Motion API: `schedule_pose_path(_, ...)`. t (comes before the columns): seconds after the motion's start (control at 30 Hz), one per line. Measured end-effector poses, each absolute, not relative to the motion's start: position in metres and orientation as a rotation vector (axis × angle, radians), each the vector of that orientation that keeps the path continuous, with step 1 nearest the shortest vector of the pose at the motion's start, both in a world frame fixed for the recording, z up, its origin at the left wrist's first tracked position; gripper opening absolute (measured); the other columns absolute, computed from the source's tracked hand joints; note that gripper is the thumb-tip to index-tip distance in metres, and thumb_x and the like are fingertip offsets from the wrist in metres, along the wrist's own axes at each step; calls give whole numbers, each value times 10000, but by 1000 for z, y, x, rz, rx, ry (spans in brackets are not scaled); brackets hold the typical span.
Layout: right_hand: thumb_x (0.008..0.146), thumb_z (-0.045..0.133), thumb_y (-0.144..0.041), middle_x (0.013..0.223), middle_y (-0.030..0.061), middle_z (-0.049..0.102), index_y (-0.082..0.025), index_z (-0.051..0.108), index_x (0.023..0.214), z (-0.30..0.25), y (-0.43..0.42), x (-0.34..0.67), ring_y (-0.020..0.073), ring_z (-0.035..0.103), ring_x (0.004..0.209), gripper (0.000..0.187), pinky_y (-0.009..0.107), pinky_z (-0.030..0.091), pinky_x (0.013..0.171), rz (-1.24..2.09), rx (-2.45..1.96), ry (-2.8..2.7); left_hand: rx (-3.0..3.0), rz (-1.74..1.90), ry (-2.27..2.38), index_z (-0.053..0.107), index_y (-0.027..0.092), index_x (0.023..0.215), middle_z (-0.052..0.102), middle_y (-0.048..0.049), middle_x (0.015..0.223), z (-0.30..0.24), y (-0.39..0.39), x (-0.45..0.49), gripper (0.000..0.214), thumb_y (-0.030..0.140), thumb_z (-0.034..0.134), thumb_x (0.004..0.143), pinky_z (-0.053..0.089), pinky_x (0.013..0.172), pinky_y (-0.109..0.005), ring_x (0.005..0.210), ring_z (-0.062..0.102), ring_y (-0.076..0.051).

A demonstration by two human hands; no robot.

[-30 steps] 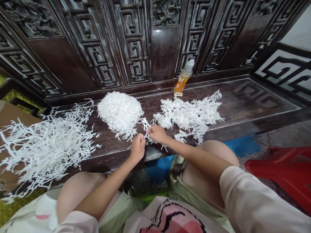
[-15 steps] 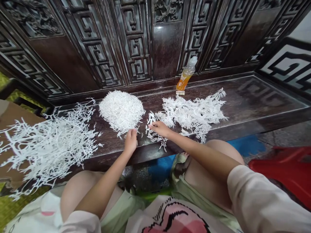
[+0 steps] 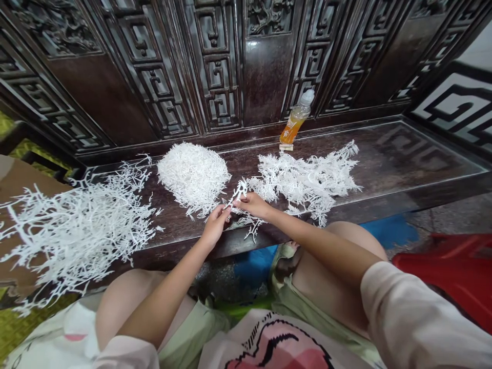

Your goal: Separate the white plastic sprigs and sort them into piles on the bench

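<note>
Frame centre: white plastic sprig (image 3: pixel 239 193), axis slanting up-right; left hand (image 3: pixel 214 225) pinches lower end, right hand (image 3: pixel 254 205) pinches just beside.

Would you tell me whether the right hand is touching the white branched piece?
Touching: in the head view the right hand grips the white branched piece, with the left hand on it too.

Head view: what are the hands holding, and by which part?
A white branched plastic sprig, pinched at its lower end by the left hand and right hand; its upper branches stick out free.
</note>
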State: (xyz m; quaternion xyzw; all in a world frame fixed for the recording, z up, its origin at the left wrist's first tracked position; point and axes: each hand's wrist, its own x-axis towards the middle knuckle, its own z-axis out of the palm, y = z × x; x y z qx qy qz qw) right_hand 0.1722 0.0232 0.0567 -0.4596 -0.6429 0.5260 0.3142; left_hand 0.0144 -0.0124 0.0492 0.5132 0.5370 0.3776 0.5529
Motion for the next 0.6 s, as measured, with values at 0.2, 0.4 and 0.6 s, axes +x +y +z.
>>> schedule_pose_path(0.2,688,532,-490,704,23,620,-114,631,725,55,23,173,129,540,677,390,225,391,637,1291,-1279,-1707,1261,896,1266,552,168,791,491,26,624,48,-12,15,289,439,518,699,357,580,-214,588,446,-96)
schedule_pose_path(0.4,718,519,-435,694,20,613,-119,628,707,57,22,173,119,535,673,334,225,388,663,1234,-1307,-1699,1351,847,1304,507,173,709,444,41,580,52,-14,16,222,394,482,718,339,559,-209,568,430,-97)
schedule_pose_path(0.6,754,491,-341,650,16,601,-127,614,631,59,20,170,112,523,642,276,214,369,643,1153,-1425,-1675,1389,808,1348,495,183,650,449,29,574,56,-15,22,198,322,392,745,342,552,-217,571,450,-110)
